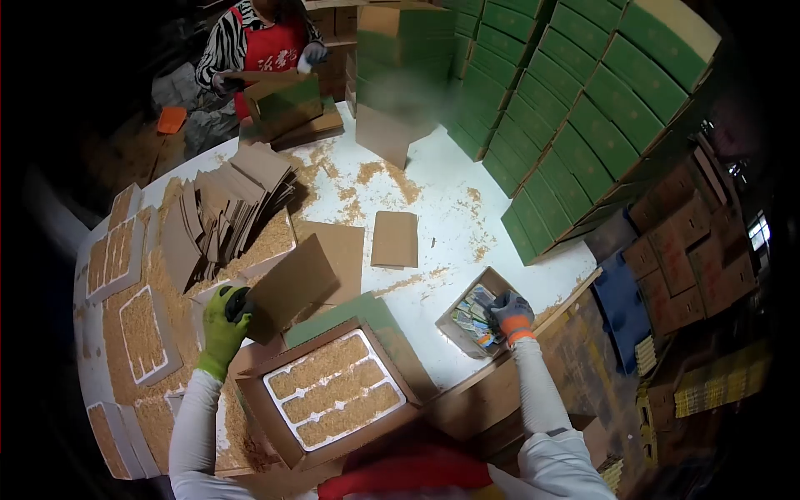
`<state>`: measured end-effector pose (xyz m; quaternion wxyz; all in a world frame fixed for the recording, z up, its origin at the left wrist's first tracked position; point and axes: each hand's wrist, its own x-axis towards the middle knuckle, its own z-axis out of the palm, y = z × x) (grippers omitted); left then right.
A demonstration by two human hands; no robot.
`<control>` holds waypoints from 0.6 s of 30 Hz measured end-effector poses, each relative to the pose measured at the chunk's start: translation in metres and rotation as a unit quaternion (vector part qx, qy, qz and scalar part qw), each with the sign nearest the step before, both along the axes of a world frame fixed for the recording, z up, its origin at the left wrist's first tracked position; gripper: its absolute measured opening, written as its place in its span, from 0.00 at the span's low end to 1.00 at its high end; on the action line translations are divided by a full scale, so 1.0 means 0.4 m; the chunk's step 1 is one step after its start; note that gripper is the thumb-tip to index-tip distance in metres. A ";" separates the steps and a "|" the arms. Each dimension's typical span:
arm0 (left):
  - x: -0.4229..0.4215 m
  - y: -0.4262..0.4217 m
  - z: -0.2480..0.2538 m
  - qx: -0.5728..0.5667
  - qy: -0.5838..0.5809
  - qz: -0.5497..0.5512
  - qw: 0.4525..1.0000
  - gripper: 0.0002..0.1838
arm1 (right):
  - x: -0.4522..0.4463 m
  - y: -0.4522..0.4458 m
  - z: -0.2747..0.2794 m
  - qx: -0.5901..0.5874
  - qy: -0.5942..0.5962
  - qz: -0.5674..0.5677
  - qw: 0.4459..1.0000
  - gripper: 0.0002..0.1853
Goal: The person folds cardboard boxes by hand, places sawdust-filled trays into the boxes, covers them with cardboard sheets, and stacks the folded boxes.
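Observation:
My left hand point(223, 327), in a green glove with dark fingertips, is closed on the edge of a brown cardboard sheet point(293, 287) and holds it tilted above the table. My right hand point(510, 315), in a grey glove with an orange cuff, reaches into a small cardboard box point(454, 332). Its fingers are curled down at the small printed packets point(473, 315) inside; what they grip is hidden. Close in front of me, an open carton point(265, 417) holds a white foam tray point(297, 425) whose compartments are filled with sawdust-like material.
Loose cardboard sheets point(225, 208) fan out on the left, near sawdust-filled foam trays point(150, 333). A folded cardboard piece point(394, 239) lies mid-table. Green cartons point(575, 142) are stacked high at the back right. Across the table, a person in a red apron point(273, 48) handles a carton point(285, 107).

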<state>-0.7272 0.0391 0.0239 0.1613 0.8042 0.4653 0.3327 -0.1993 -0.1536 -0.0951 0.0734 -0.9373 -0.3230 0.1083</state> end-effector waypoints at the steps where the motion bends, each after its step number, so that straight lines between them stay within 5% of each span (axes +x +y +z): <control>1: -0.015 -0.027 0.007 0.004 -0.016 -0.007 1.000 0.18 | -0.003 -0.009 0.006 0.008 -0.014 0.024 1.000 0.18; 5: -0.063 -0.143 0.060 0.037 -0.070 0.013 0.997 0.20 | -0.012 -0.008 0.062 -0.008 0.108 -0.008 0.994 0.28; 8: -0.098 -0.208 0.096 0.134 -0.042 0.010 0.990 0.20 | 0.028 -0.045 0.004 0.200 0.143 -0.007 0.969 0.19; 10: -0.120 -0.245 0.114 0.171 -0.017 0.013 0.985 0.20 | -0.002 -0.044 0.006 0.346 0.123 0.064 0.928 0.14; 13: -0.117 -0.337 0.120 0.251 0.085 -0.002 0.964 0.21 | -0.333 -0.037 0.234 0.465 0.047 0.263 0.844 0.12; 15: -0.088 -0.406 0.124 0.288 0.164 -0.080 0.940 0.19 | -0.509 -0.048 0.356 0.353 -0.041 0.473 0.807 0.18; 16: -0.080 -0.431 0.094 0.282 0.174 -0.148 0.932 0.19 | -0.571 -0.052 0.330 0.206 -0.111 0.495 0.836 0.15; 18: -0.041 -0.473 0.072 0.228 0.260 -0.218 0.913 0.15 | -0.596 -0.061 0.259 0.134 -0.279 0.529 0.790 0.18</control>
